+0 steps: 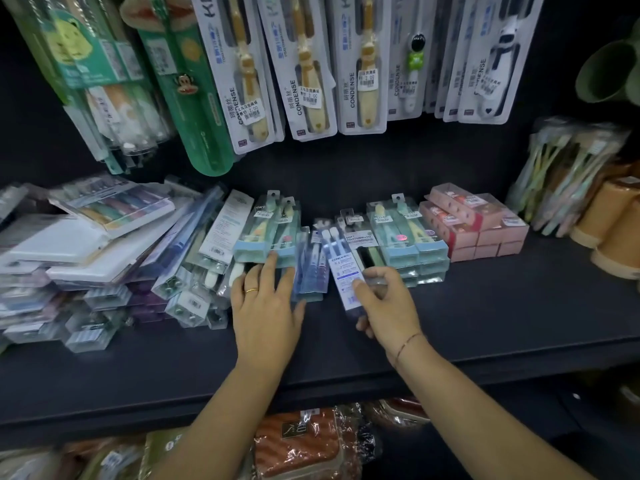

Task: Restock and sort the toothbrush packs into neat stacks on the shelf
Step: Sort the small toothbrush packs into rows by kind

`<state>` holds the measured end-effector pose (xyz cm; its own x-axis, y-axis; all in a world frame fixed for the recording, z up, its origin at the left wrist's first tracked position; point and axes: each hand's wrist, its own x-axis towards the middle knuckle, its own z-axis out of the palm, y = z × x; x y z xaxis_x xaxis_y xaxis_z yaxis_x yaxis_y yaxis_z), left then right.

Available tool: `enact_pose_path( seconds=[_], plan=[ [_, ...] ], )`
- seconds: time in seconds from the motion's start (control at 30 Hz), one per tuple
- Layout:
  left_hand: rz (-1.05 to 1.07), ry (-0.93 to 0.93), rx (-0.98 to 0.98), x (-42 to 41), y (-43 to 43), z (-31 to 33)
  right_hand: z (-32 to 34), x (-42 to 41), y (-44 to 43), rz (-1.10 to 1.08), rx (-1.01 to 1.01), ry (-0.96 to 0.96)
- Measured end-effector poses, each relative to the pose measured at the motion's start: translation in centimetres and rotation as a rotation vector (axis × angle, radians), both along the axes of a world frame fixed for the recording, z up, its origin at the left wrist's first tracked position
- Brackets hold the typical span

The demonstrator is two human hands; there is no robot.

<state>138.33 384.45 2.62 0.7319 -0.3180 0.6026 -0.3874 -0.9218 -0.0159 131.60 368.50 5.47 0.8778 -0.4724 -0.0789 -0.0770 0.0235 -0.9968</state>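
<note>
A person's left hand (pixel 265 306) lies open, fingers straight, its fingertips touching the near edge of a stack of pale-blue carded toothbrush packs (pixel 266 233) at the middle of the black shelf (pixel 485 323). The right hand (pixel 384 303) pinches the near end of a clear plastic toothbrush pack with a white-and-blue label (pixel 346 271), just right of a clear pack of blue and purple brushes (pixel 311 271).

The sorting looks partly done. To the right, a second pale-blue stack (pixel 408 237) and a block of pink boxes (pixel 478 223) stand squared side by side (the tidiest stretch of the shelf). To the left, a slumped heap of white, clear and lilac packs (pixel 104 254) lies fanned and overlapping, seemingly yet to be sorted. The loose packs between the hands appear to be the job in hand. White blister packs (pixel 304 64) hang on the far wall above.
</note>
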Motion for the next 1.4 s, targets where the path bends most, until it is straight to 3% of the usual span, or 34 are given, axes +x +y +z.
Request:
enact_pose_path(
  seconds=[0.17,0.23,0.33,0.47,0.63,0.73,0.9,1.03,1.27,1.33,1.4],
  plan=[
    [0.014,-0.052,-0.076,0.5,-0.1,0.3,-1.8,0.4,1.0,0.034,-0.01,-0.027],
    [0.007,-0.049,-0.131,0.8,-0.2,0.3,-2.5,0.2,0.8,-0.02,-0.106,-0.036],
    [-0.023,-0.034,-0.201,1.0,-0.4,0.3,-2.9,-0.5,0.6,-0.2,-0.443,-0.057],
    [-0.029,-0.014,-0.298,0.7,-0.8,0.6,-3.2,-0.6,0.9,-0.372,-1.012,-0.287],
    [0.007,0.012,-0.372,1.0,-0.9,0.9,-3.6,-0.4,1.3,-0.367,-1.258,-0.344],
    [0.041,0.005,-0.354,1.0,-0.9,1.2,-3.9,-0.1,1.1,-0.206,-1.214,-0.257],
    [0.015,0.002,-0.256,0.6,-0.8,0.9,-3.5,0.0,1.4,0.02,-1.034,0.067],
    [-0.049,0.04,-0.231,0.4,-0.2,0.8,-2.8,0.5,1.6,-0.065,-0.903,0.02],
    [-0.1,0.114,-0.25,-1.3,0.4,0.2,-1.6,1.9,0.8,-0.161,-0.997,0.142],
    [-0.057,0.246,-0.346,-1.8,0.2,0.9,-1.7,1.8,1.1,-0.156,-0.927,0.071],
    [0.003,0.354,-0.575,-2.5,0.3,2.0,-1.9,1.2,1.6,-0.096,-0.77,-0.055]
  ],
)
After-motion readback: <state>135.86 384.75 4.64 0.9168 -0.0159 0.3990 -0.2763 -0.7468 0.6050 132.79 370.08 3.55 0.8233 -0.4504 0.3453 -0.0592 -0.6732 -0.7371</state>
